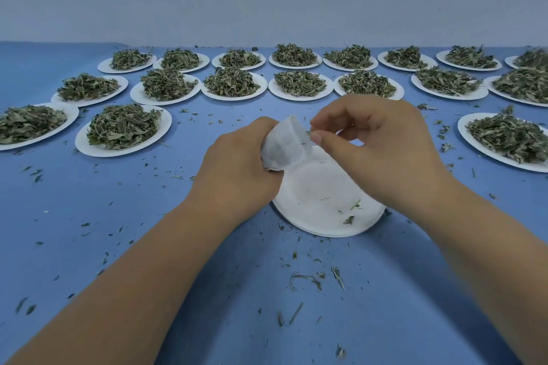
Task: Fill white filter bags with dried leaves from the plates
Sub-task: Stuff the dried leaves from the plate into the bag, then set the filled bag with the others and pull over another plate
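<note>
left hand (237, 166): fingers curled around the lower part of the white filter bag (286, 145), held above the near-empty plate (311, 192). right hand (382, 145): thumb and forefinger pinch the bag's open rim. leaf-heaped plates (166, 123) stand in rows farther back on the blue surface (148, 216).

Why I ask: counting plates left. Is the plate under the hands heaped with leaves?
No, the near plate holds only a few leaf scraps.
</note>
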